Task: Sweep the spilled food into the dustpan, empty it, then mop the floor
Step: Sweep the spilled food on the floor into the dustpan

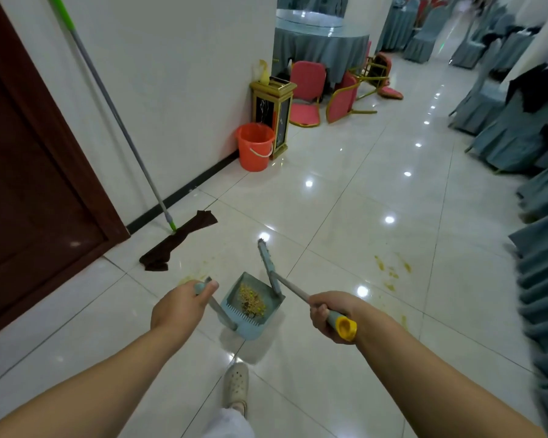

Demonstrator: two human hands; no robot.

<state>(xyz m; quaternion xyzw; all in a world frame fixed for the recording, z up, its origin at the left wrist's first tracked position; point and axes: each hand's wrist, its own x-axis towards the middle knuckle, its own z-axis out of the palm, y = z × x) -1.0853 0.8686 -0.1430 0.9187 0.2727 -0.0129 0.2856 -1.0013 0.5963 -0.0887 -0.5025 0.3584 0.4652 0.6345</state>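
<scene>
Dark brown wooden door (29, 172) at the left. Gold-framed cabinet bin (274, 113) against the white wall, pink padded gold-framed chairs (309, 93) tipped beside a round grey-draped table (320, 42). Grey-covered chairs (516, 134) line the right.

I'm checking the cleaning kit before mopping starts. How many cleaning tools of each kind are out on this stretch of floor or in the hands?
Blue-grey plastic dustpan holding food scraps, in the left hand: 1
Grey-handled broom with yellow end cap, in the right hand: 1
Green-and-grey-handled mop with dark cloth, leaning on the wall: 1
Orange plastic bucket: 1
Total: 4
</scene>
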